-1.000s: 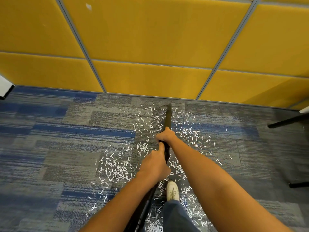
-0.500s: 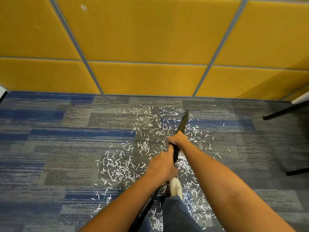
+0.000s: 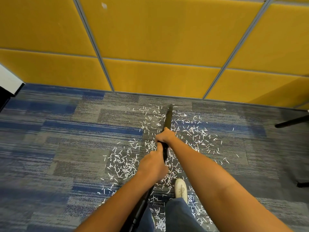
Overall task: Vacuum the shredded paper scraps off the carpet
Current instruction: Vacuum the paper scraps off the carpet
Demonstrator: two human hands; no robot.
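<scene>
Now, step: I'm mid-sweep, vacuum wand (image 3: 168,118) tip near the wall (image 3: 150,39).
Hands: left hand (image 3: 153,167) and right hand (image 3: 164,137) both wrapped around the wand.
Scraps: paper scraps (image 3: 123,164) strewn across carpet (image 3: 50,148).
Next: draw the tip back through the thick patch.

paper scraps (image 3: 127,163) on carpet (image 3: 50,164), wall (image 3: 158,39) behind

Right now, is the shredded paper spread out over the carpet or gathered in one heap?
Spread out. The paper scraps lie loosely scattered across the carpet, around the vacuum wand and white shoe.
</scene>
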